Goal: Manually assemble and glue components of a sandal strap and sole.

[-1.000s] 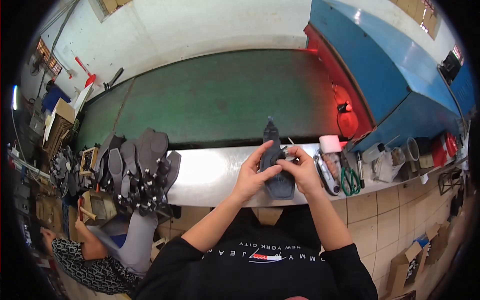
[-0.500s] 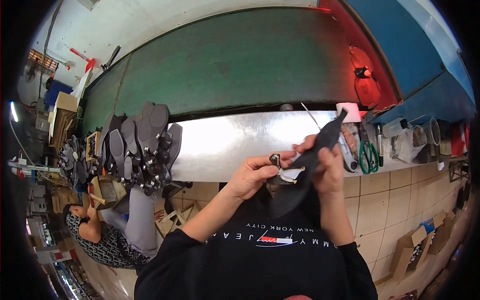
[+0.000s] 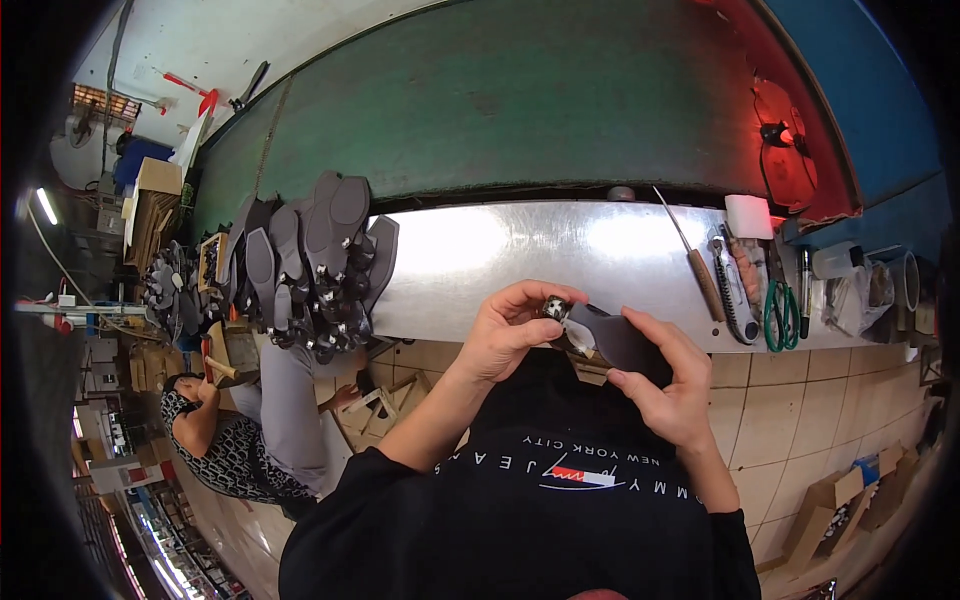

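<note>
Above the front edge of the metal bench, my two hands hold a shoe with a dark grey sole (image 3: 632, 346). At its heel end, my left hand (image 3: 500, 335) pinches around the small shiny heel (image 3: 556, 308) between thumb and fingers. My right hand (image 3: 678, 378) grips the other end of the sole, thumb below and fingers along its far edge. A pale, light-coloured part shows between the heel and the sole. The shoe's upper is mostly hidden beneath.
Several similar shoes (image 3: 335, 225) lie piled on the metal bench (image 3: 470, 265) at left. An awl (image 3: 707, 288), utility knife (image 3: 738, 300), green-handled scissors (image 3: 781, 318) and black marker (image 3: 805, 290) lie at right. Beyond runs a green belt (image 3: 500, 110). A co-worker (image 3: 235, 440) sits left with a hammer (image 3: 222, 368).
The shoe has turned from a steep, blurred angle to lie flatter, its sole showing. My right hand has shifted round the sole's end; my left hand stays at the heel. The view has shifted slightly.
</note>
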{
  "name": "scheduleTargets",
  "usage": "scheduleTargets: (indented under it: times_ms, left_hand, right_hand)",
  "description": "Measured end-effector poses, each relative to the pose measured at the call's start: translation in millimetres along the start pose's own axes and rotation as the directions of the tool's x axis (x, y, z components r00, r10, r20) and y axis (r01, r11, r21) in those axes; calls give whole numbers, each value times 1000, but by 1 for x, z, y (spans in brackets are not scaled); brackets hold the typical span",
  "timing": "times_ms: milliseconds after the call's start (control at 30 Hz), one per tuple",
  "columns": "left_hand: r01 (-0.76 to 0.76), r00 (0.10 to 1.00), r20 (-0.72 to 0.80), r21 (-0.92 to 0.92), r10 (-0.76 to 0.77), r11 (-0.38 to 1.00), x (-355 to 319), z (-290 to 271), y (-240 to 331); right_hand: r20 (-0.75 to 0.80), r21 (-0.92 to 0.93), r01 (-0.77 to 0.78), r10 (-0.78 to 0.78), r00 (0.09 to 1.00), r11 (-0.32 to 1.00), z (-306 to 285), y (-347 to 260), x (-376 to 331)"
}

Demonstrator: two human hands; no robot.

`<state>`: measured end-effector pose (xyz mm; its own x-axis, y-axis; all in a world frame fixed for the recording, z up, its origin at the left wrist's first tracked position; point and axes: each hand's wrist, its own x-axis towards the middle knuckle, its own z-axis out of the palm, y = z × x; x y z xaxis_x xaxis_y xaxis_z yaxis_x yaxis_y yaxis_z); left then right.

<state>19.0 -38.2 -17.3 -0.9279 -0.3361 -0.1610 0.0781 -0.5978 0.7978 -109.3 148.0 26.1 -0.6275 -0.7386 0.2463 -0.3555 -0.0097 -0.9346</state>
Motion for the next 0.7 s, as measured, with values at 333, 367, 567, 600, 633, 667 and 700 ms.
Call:
scheduleTargets:
  times_ms: [333, 367, 567, 600, 633, 667, 700]
  left_hand:
    - [-78, 995, 59, -2, 78, 997, 3, 2, 0]
    - [-77, 995, 59, -2, 77, 997, 3, 2, 0]
    - [-70, 997, 42, 10, 70, 997, 1, 2, 1]
    - [-81, 996, 42, 39, 79, 996, 0, 1, 0]
    - [-90, 995, 42, 69, 87, 994, 0, 0, 0]
    - [-85, 996, 43, 69, 82, 994, 0, 1, 1]
    - [-103, 994, 38, 117, 99, 988, 0, 3, 2]
  right_hand:
    - [27, 65, 12, -14, 1000, 998, 7, 5, -4]
    - [28, 68, 18, -20, 999, 998, 7, 6, -4]
    - [50, 55, -5, 2, 999, 998, 6, 3, -5]
    - [50, 56, -7, 4, 999, 998, 6, 2, -4]
    - [51, 42, 9, -11, 999, 999, 6, 2, -4]
    - [51, 28, 23, -24, 998, 999, 5, 1, -3]
    - [47, 28, 18, -20, 999, 999, 5, 0, -3]
